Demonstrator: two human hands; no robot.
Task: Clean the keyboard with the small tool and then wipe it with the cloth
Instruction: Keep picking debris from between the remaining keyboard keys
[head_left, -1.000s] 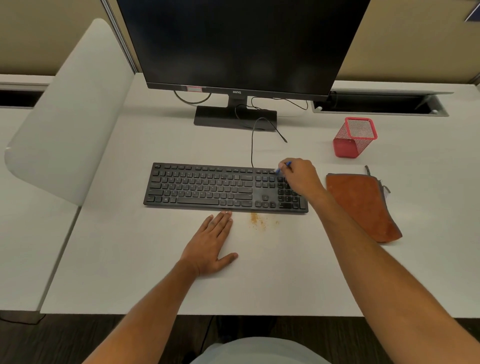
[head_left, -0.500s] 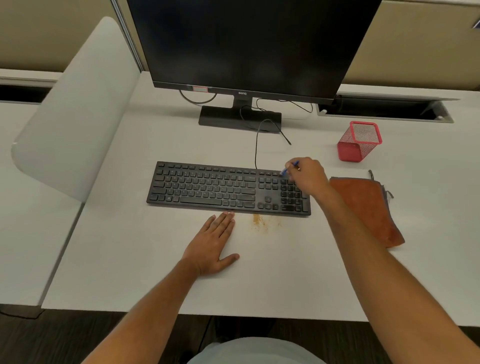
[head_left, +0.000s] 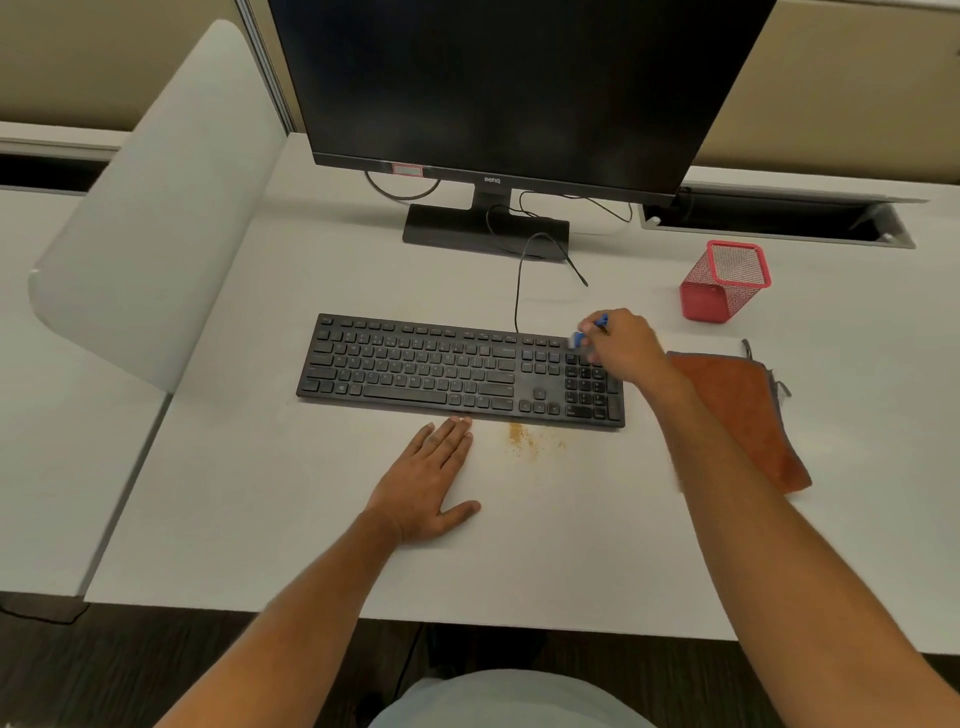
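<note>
A black keyboard (head_left: 441, 366) lies across the middle of the white desk (head_left: 311, 519). My right hand (head_left: 626, 345) grips a small blue tool (head_left: 587, 332) over the top right corner of the keyboard, its pale tip at the number pad's upper keys. My left hand (head_left: 431, 483) rests flat on the desk just in front of the keyboard, fingertips at its front edge. An orange cloth (head_left: 743, 410) lies on the desk to the right of the keyboard, partly behind my right forearm.
Brown crumbs (head_left: 524, 439) are scattered on the desk in front of the keyboard. A red mesh cup (head_left: 724, 283) stands at the back right. A monitor (head_left: 498, 88) on its stand fills the back, cables trailing. A pale divider panel (head_left: 150, 218) rises at the left.
My right hand with the blue tool has shifted slightly along the keyboard's top right corner. My left hand has stayed flat on the desk. The head camera has tilted a little.
</note>
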